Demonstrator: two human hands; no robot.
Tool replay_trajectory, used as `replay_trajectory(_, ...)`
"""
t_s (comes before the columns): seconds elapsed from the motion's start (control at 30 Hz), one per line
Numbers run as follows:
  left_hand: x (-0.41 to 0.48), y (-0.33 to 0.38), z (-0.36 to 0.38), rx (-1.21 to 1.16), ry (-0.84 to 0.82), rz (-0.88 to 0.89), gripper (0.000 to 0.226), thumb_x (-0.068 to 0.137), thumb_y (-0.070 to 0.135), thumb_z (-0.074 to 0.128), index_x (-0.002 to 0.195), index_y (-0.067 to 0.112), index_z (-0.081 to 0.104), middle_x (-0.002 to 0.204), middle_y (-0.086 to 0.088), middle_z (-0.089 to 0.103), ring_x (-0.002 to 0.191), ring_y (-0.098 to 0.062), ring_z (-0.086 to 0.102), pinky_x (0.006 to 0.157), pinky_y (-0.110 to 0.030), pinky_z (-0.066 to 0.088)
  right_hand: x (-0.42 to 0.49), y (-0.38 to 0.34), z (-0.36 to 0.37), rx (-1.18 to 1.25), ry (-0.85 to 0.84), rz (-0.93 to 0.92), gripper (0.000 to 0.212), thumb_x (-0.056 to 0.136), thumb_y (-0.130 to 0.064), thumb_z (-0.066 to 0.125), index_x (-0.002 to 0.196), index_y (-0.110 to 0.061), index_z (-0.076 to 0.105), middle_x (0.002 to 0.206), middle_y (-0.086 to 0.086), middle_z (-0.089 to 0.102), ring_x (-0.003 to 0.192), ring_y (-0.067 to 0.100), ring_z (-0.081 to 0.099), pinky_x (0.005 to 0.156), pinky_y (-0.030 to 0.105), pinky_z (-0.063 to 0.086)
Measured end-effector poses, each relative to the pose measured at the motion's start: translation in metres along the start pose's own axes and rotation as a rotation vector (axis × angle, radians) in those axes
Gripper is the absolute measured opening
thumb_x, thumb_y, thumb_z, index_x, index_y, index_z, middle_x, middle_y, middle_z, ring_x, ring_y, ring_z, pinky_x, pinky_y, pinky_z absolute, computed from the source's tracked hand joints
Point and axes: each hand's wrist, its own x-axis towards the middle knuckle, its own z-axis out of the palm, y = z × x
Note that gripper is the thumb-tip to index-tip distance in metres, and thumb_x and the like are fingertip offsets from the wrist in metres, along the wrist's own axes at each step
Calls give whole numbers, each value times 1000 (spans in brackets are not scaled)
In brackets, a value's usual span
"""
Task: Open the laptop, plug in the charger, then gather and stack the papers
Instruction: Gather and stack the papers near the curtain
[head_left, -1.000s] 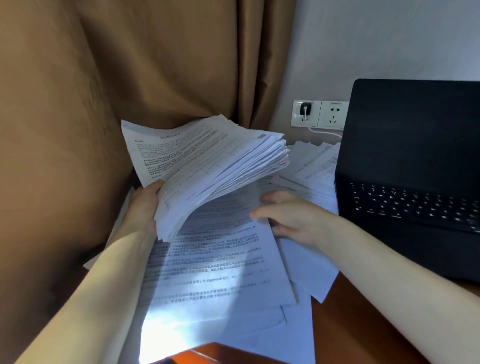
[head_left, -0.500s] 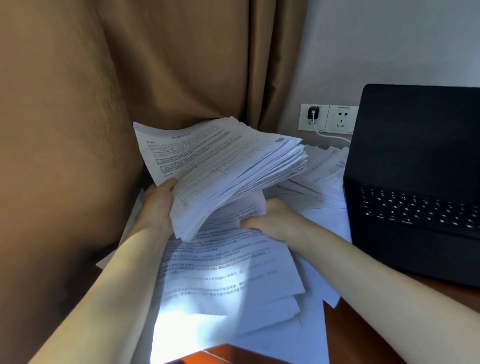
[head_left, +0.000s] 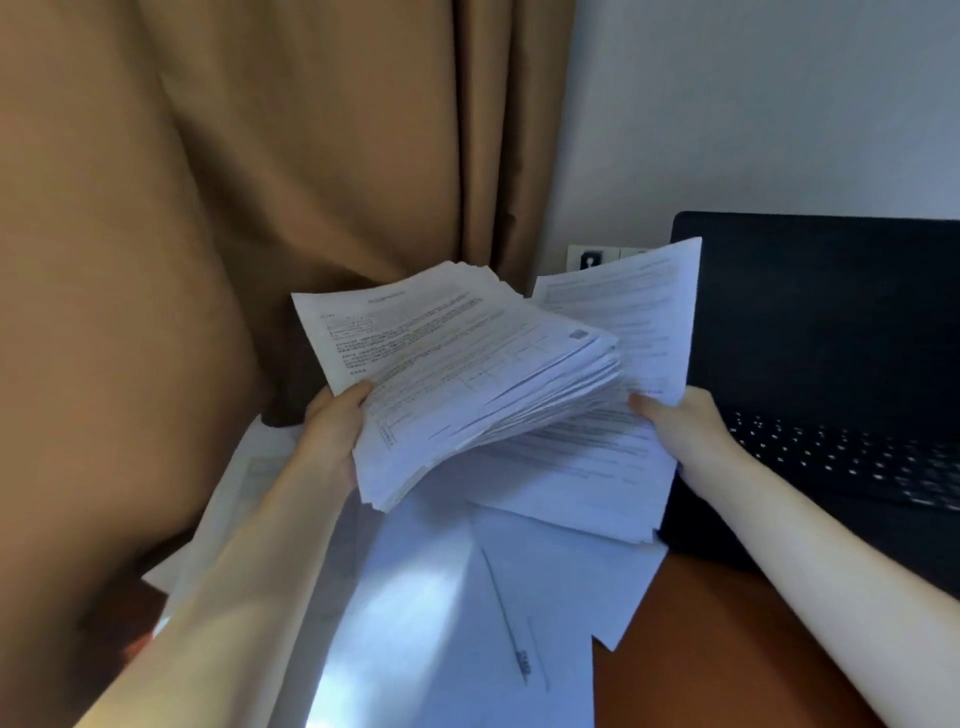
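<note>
Since half a second ago the right hand (head_left: 675, 421) has risen from the brown wooden tabletop (head_left: 701, 649) and grasps a raised sheaf of printed white sheets (head_left: 639, 312) at centre right, before the open black laptop (head_left: 831, 338). The left hand (head_left: 332, 436) still clenches the thick white paper stack (head_left: 467, 374) at centre. Beneath lie loose white sheets (head_left: 441, 597).

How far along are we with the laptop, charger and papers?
Done: laptop open; a plug sits in the wall socket. In hand: left hand grips a thick stack, right hand holds more sheets beside it. Left: loose papers lie spread on the desk, unstacked.
</note>
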Motion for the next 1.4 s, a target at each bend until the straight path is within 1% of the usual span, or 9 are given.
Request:
replay_trajectory(0.1,1,-5,-1,72,-21,21,30,96,9,50,126,14,54,101,-1,63,82,-11,61,64,-21,49,10,7,-14,-36,105,-87,18,97,-8,49,93,-20,62,87,-6,61,85,16,59,79,30,46)
replay_trajectory(0.2,5,-10,-9,188,-73,32,32,96,10,51,128,13,55,109,-4,65,96,-21,63,84,-35,51,17,14,-23,-5,209,-129,26,97,-8,46,85,-23,63,87,-9,63,91,17,61,80,31,50)
replay_trajectory(0.37,8,-8,-12,315,-111,12,33,95,10,53,128,11,55,124,-13,61,112,-32,59,104,-47,41,22,15,-32,246,381,-134,22,99,-8,44,111,-19,59,97,-8,63,92,11,61,80,24,47)
replay_trajectory(0.53,9,-11,-17,379,-66,5,34,96,10,51,130,10,53,120,-9,60,103,-29,59,94,-39,45,18,9,-39,433,471,-154,27,99,-5,42,114,-26,51,95,-16,59,83,-5,57,66,9,46)
replay_trajectory(0.8,8,-7,-10,373,-50,-69,34,96,7,49,130,6,52,116,-14,59,76,-19,58,77,-34,43,25,5,-44,535,394,-55,30,99,-11,48,128,-14,56,108,-2,64,95,11,62,83,30,54)
replay_trajectory(0.97,-3,-6,-4,476,-137,-71,31,96,7,51,127,7,54,97,-5,63,76,-18,60,62,-27,44,12,3,-20,343,39,53,17,98,-15,52,112,-14,61,96,-2,66,82,12,64,62,22,55)
replay_trajectory(1.13,1,-8,1,668,-78,-28,27,99,20,44,113,2,58,98,-12,64,76,-22,59,67,-26,44,-3,11,15,147,-194,77,14,97,-11,51,102,-15,64,86,-4,67,73,9,64,56,16,53)
replay_trajectory(1.27,5,-10,3,606,-87,-90,43,100,34,39,127,3,53,107,-9,60,94,-26,57,85,-32,43,-2,17,41,-196,-276,-84,17,98,-13,48,104,-21,61,99,-3,64,85,11,60,67,15,48)
replay_trajectory(1.4,10,-13,-8,755,-166,-36,30,98,20,48,121,4,58,110,-15,67,97,-30,63,89,-37,49,12,18,50,-598,-229,-324,21,97,-14,48,110,-11,64,98,-2,65,84,13,59,65,19,44)
